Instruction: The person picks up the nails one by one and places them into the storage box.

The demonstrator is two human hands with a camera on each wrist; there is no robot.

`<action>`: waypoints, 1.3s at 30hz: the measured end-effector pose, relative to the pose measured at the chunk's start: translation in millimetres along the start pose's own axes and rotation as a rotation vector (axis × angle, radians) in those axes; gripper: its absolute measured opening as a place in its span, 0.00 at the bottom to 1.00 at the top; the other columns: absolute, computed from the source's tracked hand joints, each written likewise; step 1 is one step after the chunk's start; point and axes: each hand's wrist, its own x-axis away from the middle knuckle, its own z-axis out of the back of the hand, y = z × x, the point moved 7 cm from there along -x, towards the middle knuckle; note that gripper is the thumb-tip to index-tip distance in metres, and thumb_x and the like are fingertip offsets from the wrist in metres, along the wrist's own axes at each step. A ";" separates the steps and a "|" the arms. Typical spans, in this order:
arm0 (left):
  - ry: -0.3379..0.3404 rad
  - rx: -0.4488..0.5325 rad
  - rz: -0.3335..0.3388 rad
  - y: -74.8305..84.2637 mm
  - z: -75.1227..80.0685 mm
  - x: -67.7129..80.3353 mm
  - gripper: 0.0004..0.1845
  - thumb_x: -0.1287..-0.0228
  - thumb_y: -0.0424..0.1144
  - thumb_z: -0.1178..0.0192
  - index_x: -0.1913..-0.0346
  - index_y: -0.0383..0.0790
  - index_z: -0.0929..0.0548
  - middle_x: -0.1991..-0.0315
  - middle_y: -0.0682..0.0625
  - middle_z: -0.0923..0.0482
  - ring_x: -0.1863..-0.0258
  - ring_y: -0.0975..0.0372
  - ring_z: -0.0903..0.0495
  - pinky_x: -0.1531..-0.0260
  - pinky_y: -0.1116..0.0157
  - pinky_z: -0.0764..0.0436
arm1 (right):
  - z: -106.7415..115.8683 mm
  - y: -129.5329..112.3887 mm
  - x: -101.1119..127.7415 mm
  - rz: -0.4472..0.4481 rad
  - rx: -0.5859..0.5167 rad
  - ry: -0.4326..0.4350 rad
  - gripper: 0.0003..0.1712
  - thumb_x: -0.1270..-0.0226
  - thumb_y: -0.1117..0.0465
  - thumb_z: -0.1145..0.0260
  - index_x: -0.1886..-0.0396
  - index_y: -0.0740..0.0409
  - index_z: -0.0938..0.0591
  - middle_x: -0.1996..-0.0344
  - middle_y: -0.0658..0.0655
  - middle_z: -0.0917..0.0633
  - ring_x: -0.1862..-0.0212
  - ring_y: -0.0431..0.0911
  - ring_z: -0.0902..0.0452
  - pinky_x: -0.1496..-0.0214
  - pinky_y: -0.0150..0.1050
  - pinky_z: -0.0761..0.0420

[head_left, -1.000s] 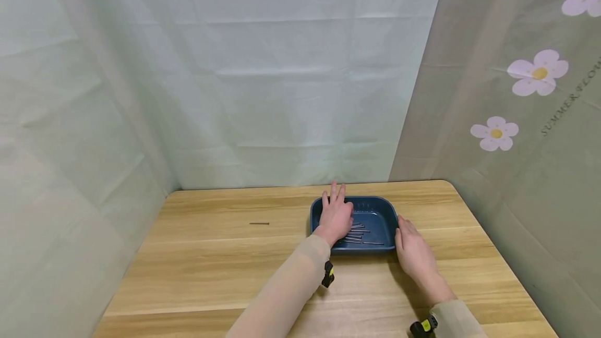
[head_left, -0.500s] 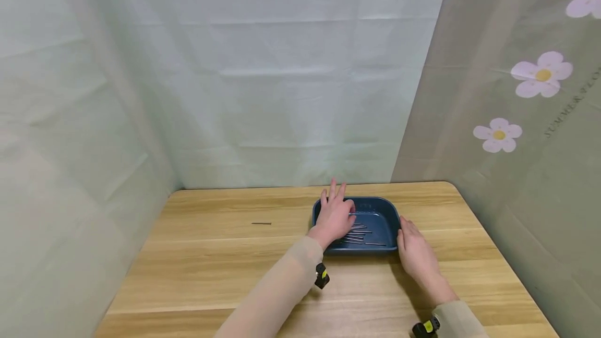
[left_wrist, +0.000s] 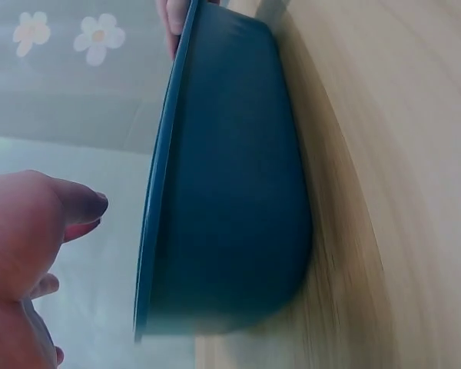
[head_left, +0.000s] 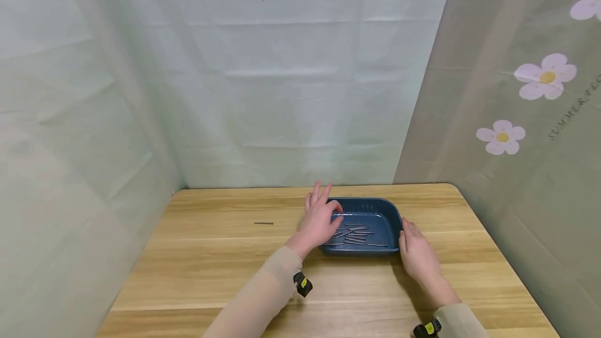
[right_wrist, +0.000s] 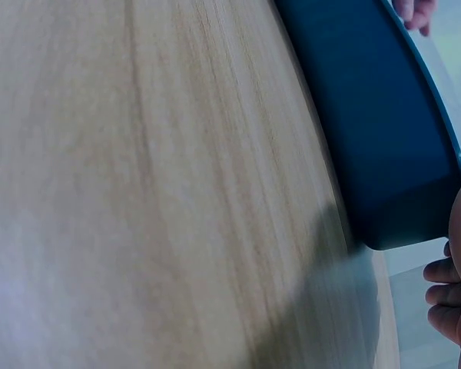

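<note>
A dark blue tray [head_left: 366, 253] stands on the wooden table with several thin metal nails [head_left: 355, 237] lying in it. Over the tray's left end is my left hand [head_left: 318, 223], its rear fingers spread upward and its thumb and index finger apart, holding nothing that shows. In the left wrist view, the thumb [left_wrist: 81, 201] is above the rim, apart from the tray's side wall [left_wrist: 230, 169]. My right hand [head_left: 418, 252] rests against the tray's right end with its fingers along the wall. One single nail [head_left: 263, 222] lies on the table left of the tray.
Pale cloth [head_left: 291, 77] hangs behind the wooden table [head_left: 211, 275] and along its left. To the right hangs a taupe cloth with printed flowers [head_left: 500, 137]. The tray is near the table's back edge.
My left hand has moved left from over the tray's nails to its left end, and more nails show. My right hand has stayed at the right end.
</note>
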 end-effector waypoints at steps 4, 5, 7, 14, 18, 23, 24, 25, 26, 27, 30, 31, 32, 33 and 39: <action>0.029 0.064 0.027 -15.7 8.4 10.5 0.04 0.27 0.43 0.29 0.56 0.48 0.13 0.15 0.41 0.46 0.14 0.42 0.63 0.21 0.36 0.53 | -0.2 0.5 -0.5 0.003 -0.001 0.011 0.28 0.13 0.62 0.50 0.25 0.78 0.32 0.28 0.77 0.27 0.26 0.72 0.31 0.27 0.67 0.31; 0.036 0.084 0.032 -19.6 10.3 13.2 0.04 0.27 0.42 0.29 0.56 0.47 0.13 0.15 0.40 0.46 0.14 0.42 0.63 0.21 0.36 0.53 | -0.2 0.8 -0.7 0.002 -0.001 0.011 0.28 0.13 0.62 0.50 0.25 0.78 0.32 0.28 0.77 0.27 0.26 0.72 0.31 0.27 0.67 0.31; 0.049 0.106 0.046 -26.9 13.6 18.4 0.05 0.28 0.41 0.28 0.56 0.46 0.13 0.15 0.39 0.45 0.14 0.41 0.63 0.21 0.35 0.53 | -0.8 1.5 -1.1 0.000 0.001 0.007 0.29 0.13 0.62 0.51 0.24 0.77 0.32 0.28 0.78 0.27 0.26 0.71 0.32 0.27 0.67 0.31; 0.084 0.116 0.084 -56.4 23.1 33.3 0.05 0.30 0.41 0.27 0.57 0.46 0.13 0.16 0.36 0.44 0.15 0.39 0.60 0.23 0.34 0.51 | -1.2 3.1 -2.0 -0.006 0.003 -0.002 0.29 0.13 0.62 0.50 0.24 0.77 0.33 0.28 0.77 0.27 0.26 0.71 0.32 0.26 0.67 0.32; 0.091 0.125 0.118 -72.6 29.5 42.9 0.06 0.30 0.41 0.28 0.56 0.45 0.13 0.16 0.36 0.44 0.15 0.39 0.61 0.23 0.32 0.52 | -0.7 2.2 -2.1 0.004 0.004 0.015 0.28 0.14 0.62 0.50 0.25 0.77 0.32 0.29 0.78 0.27 0.27 0.71 0.31 0.27 0.67 0.31; 0.104 0.141 0.138 -93.9 35.8 57.5 0.06 0.31 0.39 0.27 0.56 0.42 0.13 0.17 0.34 0.43 0.15 0.36 0.60 0.26 0.29 0.51 | -0.8 1.3 -1.4 0.008 0.008 0.015 0.28 0.14 0.62 0.50 0.24 0.77 0.32 0.29 0.78 0.26 0.27 0.71 0.31 0.27 0.67 0.30; 0.106 0.145 0.143 -98.2 36.9 60.5 0.06 0.31 0.38 0.27 0.56 0.42 0.13 0.17 0.33 0.42 0.16 0.36 0.60 0.26 0.28 0.50 | -0.6 1.4 -1.0 0.006 0.006 0.013 0.28 0.14 0.62 0.50 0.24 0.77 0.32 0.29 0.78 0.26 0.27 0.71 0.31 0.27 0.67 0.30; 0.108 0.147 0.147 -102.4 37.8 63.4 0.06 0.31 0.38 0.27 0.57 0.42 0.13 0.18 0.33 0.42 0.16 0.36 0.59 0.26 0.28 0.50 | -0.4 1.2 -0.6 0.004 0.004 0.011 0.28 0.13 0.62 0.50 0.24 0.77 0.32 0.29 0.78 0.26 0.27 0.71 0.31 0.27 0.67 0.31; 0.111 0.145 0.151 -106.8 38.5 66.1 0.06 0.31 0.38 0.27 0.57 0.42 0.13 0.18 0.33 0.42 0.16 0.35 0.59 0.26 0.28 0.50 | -0.2 1.5 -0.3 0.002 0.000 0.010 0.28 0.13 0.62 0.50 0.24 0.77 0.32 0.29 0.78 0.26 0.26 0.71 0.31 0.27 0.67 0.31; 0.112 0.144 0.157 -111.0 39.5 68.8 0.06 0.31 0.38 0.27 0.57 0.42 0.13 0.18 0.33 0.42 0.16 0.36 0.59 0.26 0.28 0.49 | 0.3 1.4 -0.1 0.000 -0.002 0.011 0.28 0.13 0.62 0.51 0.24 0.76 0.32 0.29 0.78 0.27 0.26 0.71 0.31 0.27 0.67 0.31; 0.108 0.138 0.175 -123.4 40.7 76.2 0.06 0.32 0.37 0.26 0.57 0.42 0.13 0.18 0.33 0.42 0.16 0.36 0.59 0.26 0.29 0.50 | 0.6 1.6 0.4 -0.001 -0.005 0.019 0.28 0.14 0.62 0.50 0.24 0.76 0.31 0.29 0.78 0.26 0.27 0.71 0.30 0.27 0.67 0.30; 0.109 0.133 0.178 -127.4 41.0 78.6 0.06 0.32 0.37 0.26 0.58 0.42 0.13 0.18 0.33 0.42 0.16 0.35 0.59 0.26 0.29 0.50 | 0.4 1.3 0.5 0.000 -0.004 0.021 0.28 0.14 0.62 0.50 0.24 0.76 0.31 0.29 0.78 0.26 0.27 0.71 0.30 0.27 0.67 0.30; 0.108 0.131 0.182 -131.2 41.4 80.7 0.06 0.32 0.37 0.26 0.58 0.41 0.13 0.18 0.33 0.41 0.16 0.35 0.59 0.26 0.29 0.50 | 0.2 1.0 0.5 0.001 -0.003 0.023 0.28 0.14 0.62 0.50 0.24 0.76 0.31 0.29 0.78 0.26 0.27 0.71 0.30 0.28 0.67 0.30; 0.109 0.129 0.185 -134.6 42.2 82.8 0.07 0.33 0.37 0.26 0.58 0.41 0.13 0.18 0.32 0.41 0.16 0.34 0.58 0.26 0.28 0.50 | -0.1 0.9 0.6 0.001 -0.001 0.024 0.28 0.14 0.62 0.50 0.25 0.76 0.31 0.29 0.78 0.26 0.27 0.71 0.30 0.28 0.67 0.30; 0.079 0.097 0.224 -159.1 43.1 92.3 0.06 0.33 0.37 0.26 0.58 0.42 0.14 0.19 0.31 0.42 0.17 0.33 0.59 0.26 0.28 0.52 | -2.2 2.0 0.1 -0.006 -0.004 0.002 0.29 0.13 0.60 0.52 0.23 0.76 0.33 0.28 0.77 0.27 0.26 0.71 0.32 0.26 0.67 0.32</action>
